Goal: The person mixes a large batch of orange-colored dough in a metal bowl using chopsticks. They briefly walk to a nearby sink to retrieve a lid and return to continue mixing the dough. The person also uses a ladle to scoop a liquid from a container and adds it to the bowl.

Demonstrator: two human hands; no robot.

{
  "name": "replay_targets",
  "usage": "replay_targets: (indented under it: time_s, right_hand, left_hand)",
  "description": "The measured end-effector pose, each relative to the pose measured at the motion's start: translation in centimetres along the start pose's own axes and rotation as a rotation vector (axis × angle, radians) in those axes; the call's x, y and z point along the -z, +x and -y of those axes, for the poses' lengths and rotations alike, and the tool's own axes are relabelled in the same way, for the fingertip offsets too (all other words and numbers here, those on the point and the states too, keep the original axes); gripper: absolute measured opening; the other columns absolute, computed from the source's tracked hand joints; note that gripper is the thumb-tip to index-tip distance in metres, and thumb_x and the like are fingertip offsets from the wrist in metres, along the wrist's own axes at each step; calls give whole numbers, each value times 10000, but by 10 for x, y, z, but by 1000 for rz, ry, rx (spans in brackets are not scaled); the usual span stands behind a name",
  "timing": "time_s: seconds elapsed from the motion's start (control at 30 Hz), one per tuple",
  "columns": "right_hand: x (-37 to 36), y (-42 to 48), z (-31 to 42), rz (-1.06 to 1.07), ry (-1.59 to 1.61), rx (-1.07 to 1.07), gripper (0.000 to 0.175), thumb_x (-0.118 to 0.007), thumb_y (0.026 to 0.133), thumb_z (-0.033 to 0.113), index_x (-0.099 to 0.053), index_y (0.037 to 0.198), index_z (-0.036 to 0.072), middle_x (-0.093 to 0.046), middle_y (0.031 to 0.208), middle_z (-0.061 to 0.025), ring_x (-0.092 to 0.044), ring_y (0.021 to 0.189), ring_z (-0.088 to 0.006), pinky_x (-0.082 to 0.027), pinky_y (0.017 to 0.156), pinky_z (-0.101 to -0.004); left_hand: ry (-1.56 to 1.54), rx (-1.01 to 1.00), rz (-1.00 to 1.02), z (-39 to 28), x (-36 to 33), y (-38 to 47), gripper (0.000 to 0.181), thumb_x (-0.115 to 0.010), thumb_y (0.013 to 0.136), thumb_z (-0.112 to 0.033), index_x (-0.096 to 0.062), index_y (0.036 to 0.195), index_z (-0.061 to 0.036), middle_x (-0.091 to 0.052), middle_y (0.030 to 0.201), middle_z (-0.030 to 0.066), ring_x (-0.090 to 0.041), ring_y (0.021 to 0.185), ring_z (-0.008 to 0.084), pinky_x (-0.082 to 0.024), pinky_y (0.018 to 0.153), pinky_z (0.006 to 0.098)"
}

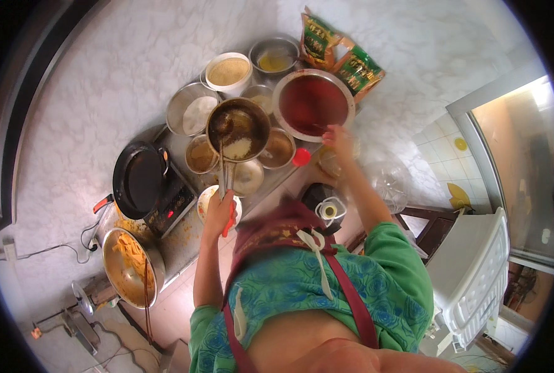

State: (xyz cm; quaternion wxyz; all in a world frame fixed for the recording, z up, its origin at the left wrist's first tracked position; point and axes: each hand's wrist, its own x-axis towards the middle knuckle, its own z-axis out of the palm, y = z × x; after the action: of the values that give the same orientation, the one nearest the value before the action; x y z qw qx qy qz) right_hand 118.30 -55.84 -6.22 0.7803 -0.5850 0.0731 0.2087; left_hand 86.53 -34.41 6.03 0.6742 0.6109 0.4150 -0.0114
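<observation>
My left hand grips the handle of a small metal saucepan, lifted over several bowls. White granules lie on a brown, oily residue in the saucepan, and a metal utensil leans in it, its handle running down to the same hand. My right hand, blurred, is at the near rim of a large metal basin of dark red liquid. Its fingers seem to pinch a thin utensil that dips into the liquid; its shape is unclear.
Around the saucepan stand a bowl of white powder, a tub of tan powder and a bowl with yellow liquid. Green packets lean behind. Leftward are a frying pan, an induction cooker and a bowl with chopsticks.
</observation>
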Motion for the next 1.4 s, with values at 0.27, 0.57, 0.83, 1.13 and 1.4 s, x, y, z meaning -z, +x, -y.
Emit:
replay_targets:
  time_s: [0.27,0.57,0.83,1.13,1.4]
  right_hand:
    - [-20,-32,73,168,-76,227,239,-503,941,191,-618,989,-13,-610,819,-126,-637,694,-197,-549,588,-305]
    - [-41,-89,81,564,-1052,1036,178,-523,867,107,-579,1015,24,-576,933,-163,-583,845,-328,-490,710,-380]
    - [5,44,-28,203,-998,744,197,-527,916,184,-602,990,18,-587,876,-131,-598,746,-265,-499,654,-347]
    - [-18,-23,22,122,-169,231,225,-524,932,189,-626,966,-8,-606,799,-78,-598,669,-140,-517,564,-258]
    - [-28,-79,35,594,-918,1024,204,-490,946,168,-643,943,32,-641,861,-84,-609,722,-139,-501,603,-282]
  left_hand:
    - [148,-68,22,-25,-37,54,233,-478,891,-241,-500,835,-16,-482,568,50,-489,433,150,-398,372,308]
    - [28,-22,28,-31,-42,68,224,-464,901,-251,-479,867,-29,-472,580,46,-468,425,150,-395,370,309]
    - [104,-117,-59,-28,-27,49,234,-480,905,-245,-492,880,-13,-489,559,61,-484,414,167,-407,374,314]
    - [144,-109,-50,-8,-19,47,222,-493,912,-246,-507,875,-27,-498,587,47,-472,416,137,-403,361,289]
    - [30,-77,-74,-6,-30,52,274,-482,906,-248,-513,971,16,-513,590,70,-509,432,165,-418,380,324]
